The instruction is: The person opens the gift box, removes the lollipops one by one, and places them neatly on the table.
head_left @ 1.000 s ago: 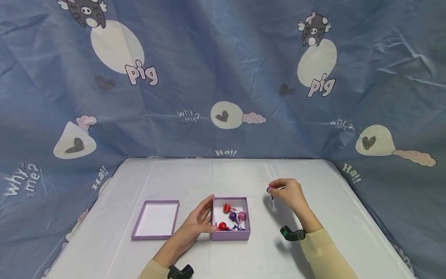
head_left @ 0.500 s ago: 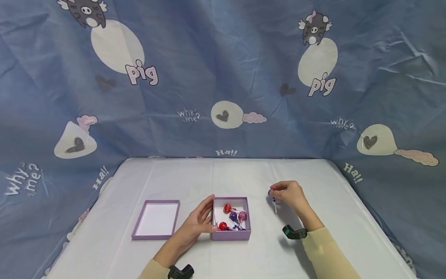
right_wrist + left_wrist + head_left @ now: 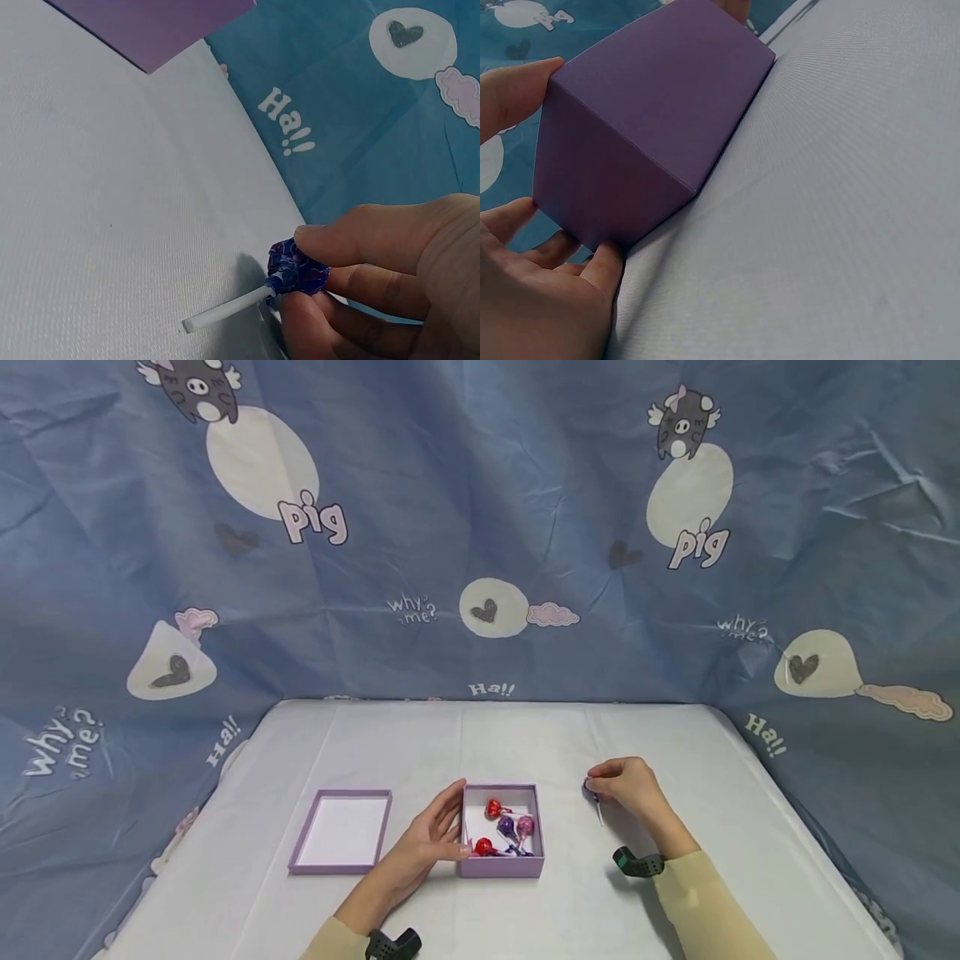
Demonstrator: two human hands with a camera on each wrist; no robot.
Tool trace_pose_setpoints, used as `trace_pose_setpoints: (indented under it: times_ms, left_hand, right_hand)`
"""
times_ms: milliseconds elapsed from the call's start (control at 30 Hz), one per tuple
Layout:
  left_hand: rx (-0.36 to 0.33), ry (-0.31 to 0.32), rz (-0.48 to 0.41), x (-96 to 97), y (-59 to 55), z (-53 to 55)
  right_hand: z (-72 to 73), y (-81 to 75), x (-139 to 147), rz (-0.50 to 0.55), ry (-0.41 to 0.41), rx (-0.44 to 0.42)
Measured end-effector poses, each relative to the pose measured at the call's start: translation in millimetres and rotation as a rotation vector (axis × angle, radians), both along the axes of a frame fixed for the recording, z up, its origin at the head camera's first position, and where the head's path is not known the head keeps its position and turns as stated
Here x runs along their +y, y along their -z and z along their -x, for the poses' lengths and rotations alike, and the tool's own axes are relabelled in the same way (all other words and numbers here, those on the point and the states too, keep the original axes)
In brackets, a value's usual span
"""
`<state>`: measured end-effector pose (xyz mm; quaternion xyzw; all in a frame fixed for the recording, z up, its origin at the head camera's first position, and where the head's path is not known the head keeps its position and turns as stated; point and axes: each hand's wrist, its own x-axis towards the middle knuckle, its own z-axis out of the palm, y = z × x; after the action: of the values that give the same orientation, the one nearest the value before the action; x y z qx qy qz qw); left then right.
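A lidless purple box (image 3: 501, 867) with a white inside stands mid-table, holding several lollipops: a red one (image 3: 492, 809), another red one (image 3: 483, 845), a purple one (image 3: 506, 826) and a pink one (image 3: 525, 825). My left hand (image 3: 424, 843) grips the box's left side, thumb at the near corner and fingers along the far part. To the right of the box, my right hand (image 3: 628, 787) pinches a blue-purple wrapped lollipop (image 3: 289, 268) by its head. Its white stick points down and toward me, close over the tabletop.
The purple-rimmed box lid (image 3: 341, 869) lies left of the box, inside facing up. A white cloth covers the table (image 3: 525, 743). Behind it and at both sides hangs a blue printed curtain (image 3: 420, 527).
My right hand has come down and slightly right with the lollipop, its stick now nearer the table. My left hand and the box stay in place, while the view shifts slightly.
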<state>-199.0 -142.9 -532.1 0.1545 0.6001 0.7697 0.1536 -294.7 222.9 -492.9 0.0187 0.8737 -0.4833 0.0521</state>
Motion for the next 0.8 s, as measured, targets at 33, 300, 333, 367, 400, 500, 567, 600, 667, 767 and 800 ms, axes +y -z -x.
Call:
trace_pose_setpoints:
  times_ms: [33, 300, 333, 367, 400, 500, 567, 600, 667, 767, 800]
  left_hand:
    - [0.005, 0.001, 0.003, 0.1, -0.2, 0.3]
    - [0.013, 0.004, -0.002, 0.8, -0.7, 1.7]
    - [0.015, 0.004, -0.003, 0.8, -1.0, 1.6]
    - [0.015, 0.004, -0.002, 0.8, -1.3, 1.5]
    - [0.014, 0.003, -0.002, 0.8, -1.5, 1.3]
    - [0.007, 0.005, -0.001, 0.8, -1.7, 0.5]
    - [0.004, 0.007, -0.001, 0.7, -1.8, 0.1]
    - [0.004, 0.007, -0.003, 0.6, -1.6, 0.1]
    - [0.006, 0.004, -0.005, 0.5, -1.3, 0.0]
    - [0.006, -0.002, -0.007, 0.5, -0.8, 0.0]
    - [0.004, -0.003, -0.005, 0.5, -0.8, -0.1]
  right_hand:
    - [0.0, -0.6, 0.6, -0.011, -0.003, -0.003]
    - [1.6, 0.0, 4.7, -0.050, -0.027, -0.002]
    - [1.7, 0.1, 4.8, -0.048, -0.028, -0.003]
    - [1.7, 0.3, 4.9, -0.046, -0.025, -0.007]
    - [1.7, 0.3, 5.1, -0.044, -0.030, -0.007]
    - [1.1, 0.3, 5.5, -0.035, -0.040, -0.013]
    - [0.5, -0.1, 5.7, -0.029, -0.046, -0.016]
    - [0.2, -0.2, 5.9, -0.026, -0.053, -0.015]
    - [-0.1, -0.5, 6.0, -0.011, -0.055, -0.018]
    - [-0.3, -0.5, 6.1, 0.009, -0.062, -0.022]
    - [-0.4, -0.5, 6.2, 0.015, -0.064, -0.024]
